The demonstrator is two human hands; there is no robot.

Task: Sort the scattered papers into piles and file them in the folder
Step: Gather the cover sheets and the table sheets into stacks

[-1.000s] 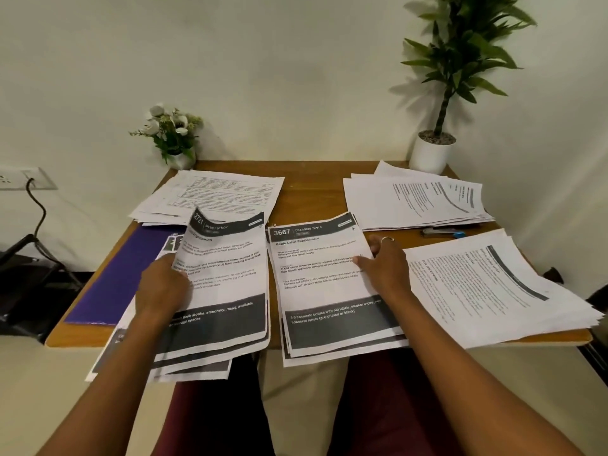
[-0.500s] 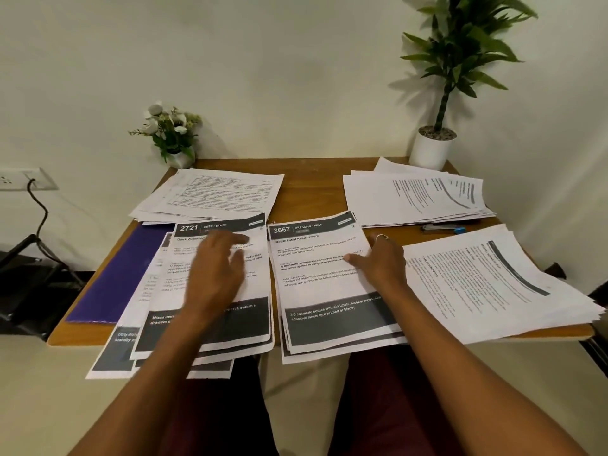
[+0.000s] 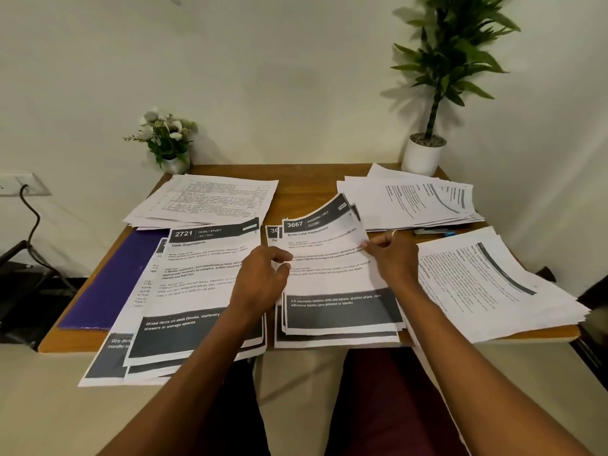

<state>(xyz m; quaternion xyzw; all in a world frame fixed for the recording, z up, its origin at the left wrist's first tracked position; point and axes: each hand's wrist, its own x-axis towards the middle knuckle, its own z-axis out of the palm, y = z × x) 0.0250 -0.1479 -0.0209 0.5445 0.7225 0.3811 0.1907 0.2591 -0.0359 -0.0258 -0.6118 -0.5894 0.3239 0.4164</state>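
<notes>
Right hand (image 3: 396, 258) pinches the 3667 sheet (image 3: 329, 279) by its raised right edge; left hand (image 3: 260, 284) curled at its left edge, grip unclear.

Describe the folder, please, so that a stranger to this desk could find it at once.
On the wooden table, look to the left edge, nearer you than the small flower pot. The folder lies flat there, partly under the 2721 sheets; it alone is purple among white and grey papers.

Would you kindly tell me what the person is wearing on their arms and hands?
No sleeves, gloves or watch are in view. The right hand wears a thin ring on one finger; the left hand shows none.
</notes>
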